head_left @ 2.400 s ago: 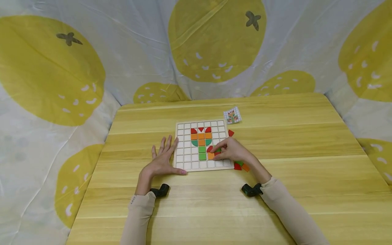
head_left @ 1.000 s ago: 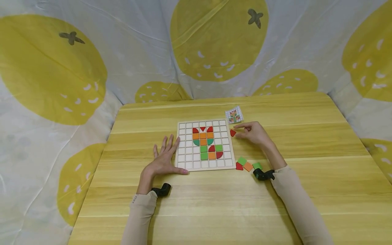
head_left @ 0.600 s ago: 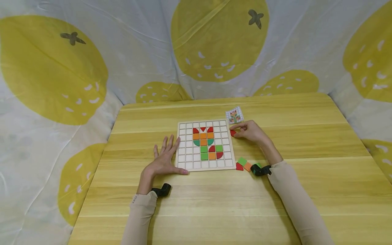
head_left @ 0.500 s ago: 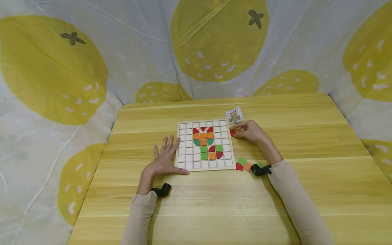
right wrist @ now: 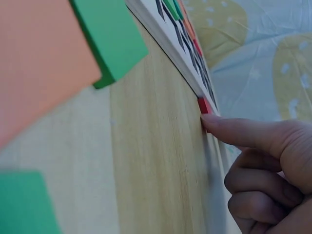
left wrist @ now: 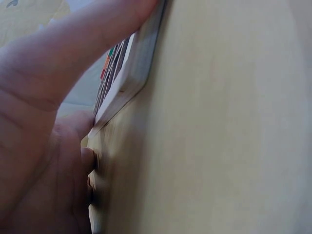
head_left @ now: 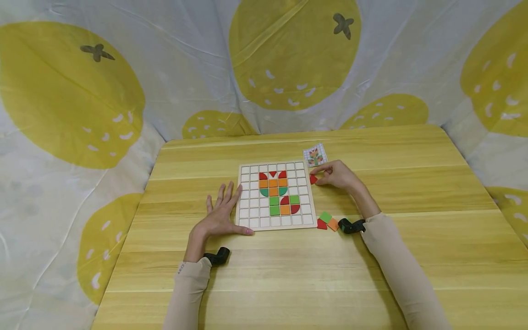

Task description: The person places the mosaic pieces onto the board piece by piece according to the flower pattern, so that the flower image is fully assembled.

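In the head view a wooden grid board (head_left: pixel 250 216) bears a flower pattern of red, orange and green tiles. The left hand (head_left: pixel 218 219) lies spread at the board's left edge, its index fingertip on the frame and its thumb along the near left corner. In the left wrist view the thumb (left wrist: pixel 73 44) crosses the board's edge. At the board's far right side the right hand (head_left: pixel 336 176) pinches a small red tile (head_left: pixel 313 179) between thumb and index finger. The right wrist view shows the thumb against this red tile, close beside the board, with the other fingers curled.
A picture card (head_left: pixel 315 155) with a similar flower lies behind the board's far right corner. By the near right corner are a green tile (head_left: pixel 325 217), an orange tile (head_left: pixel 332 224) and a red tile (head_left: pixel 322 224). A patterned curtain (head_left: pixel 198 68) hangs behind the table (head_left: pixel 280 279).
The right hand has left the tiles at the board's lower right, moved right and away to the loose red tile, and closed thumb and index finger on it. The left hand stays put.
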A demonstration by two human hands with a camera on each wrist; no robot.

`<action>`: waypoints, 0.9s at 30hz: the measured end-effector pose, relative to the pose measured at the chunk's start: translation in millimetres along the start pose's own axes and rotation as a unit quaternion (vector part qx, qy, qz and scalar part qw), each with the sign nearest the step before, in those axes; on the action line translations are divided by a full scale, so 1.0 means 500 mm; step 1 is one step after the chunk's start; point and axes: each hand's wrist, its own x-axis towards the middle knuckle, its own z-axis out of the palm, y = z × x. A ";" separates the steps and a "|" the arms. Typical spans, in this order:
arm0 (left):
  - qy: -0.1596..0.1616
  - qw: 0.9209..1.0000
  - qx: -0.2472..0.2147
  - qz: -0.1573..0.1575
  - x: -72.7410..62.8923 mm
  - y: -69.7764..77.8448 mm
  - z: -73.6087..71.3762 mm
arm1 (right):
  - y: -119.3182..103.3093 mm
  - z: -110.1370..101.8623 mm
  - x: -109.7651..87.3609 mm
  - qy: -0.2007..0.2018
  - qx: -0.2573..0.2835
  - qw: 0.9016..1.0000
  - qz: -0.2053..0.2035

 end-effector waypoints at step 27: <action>0.001 1.000 0.003 0.002 0.000 -0.001 0.000 | 0.011 0.023 -0.032 0.038 0.009 0.999 0.022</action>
